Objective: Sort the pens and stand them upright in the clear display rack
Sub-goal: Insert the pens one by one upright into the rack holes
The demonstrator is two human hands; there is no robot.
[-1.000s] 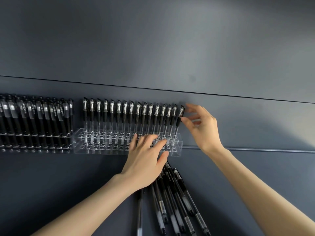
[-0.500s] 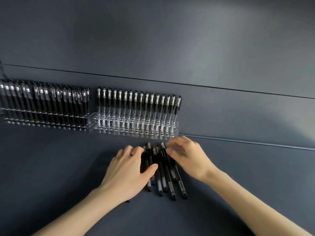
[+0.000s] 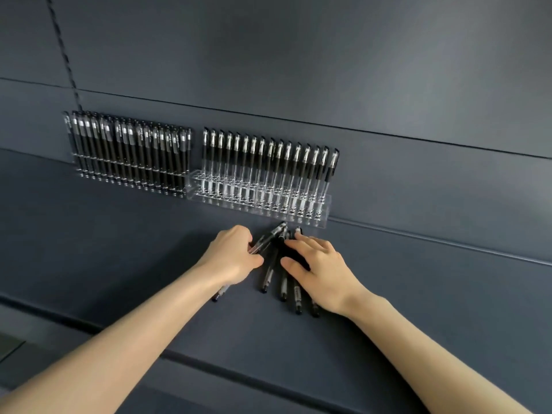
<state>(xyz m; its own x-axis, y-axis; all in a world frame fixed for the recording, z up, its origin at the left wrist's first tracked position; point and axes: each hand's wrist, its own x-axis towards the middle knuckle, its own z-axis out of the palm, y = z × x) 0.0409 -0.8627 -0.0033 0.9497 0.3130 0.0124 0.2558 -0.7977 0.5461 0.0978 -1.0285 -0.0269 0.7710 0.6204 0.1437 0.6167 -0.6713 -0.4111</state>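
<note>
The loose pens lie flat on the dark table just below centre frame, fanned slightly, long axes running roughly from lower frame toward upper frame, caps pointing at the rack. One pen is raised off the pile and tilted, its cap toward upper right, its barrel running down-left into the left hand.

The left hand has its fingers curled, thumb and fingertips pinching the barrel of that tilted pen. A further pen end protrudes below the left wrist; whether it is held cannot be determined. The right hand rests palm-down on the right side of the pile, fingers slightly spread and extended over the pens, thumb out to the left. It presses or steadies; no pinch is visible.

The clear display rack stands directly above the pile, near it but apart. Its back row is filled with upright pens; the front rows of holes appear empty. A second, fully stocked rack touches it on the left, toward upper left.

Judgement: the left hand is the nearer, already gripping. The held pen must rotate from tilted to vertical, then descend into a front hole.
</note>
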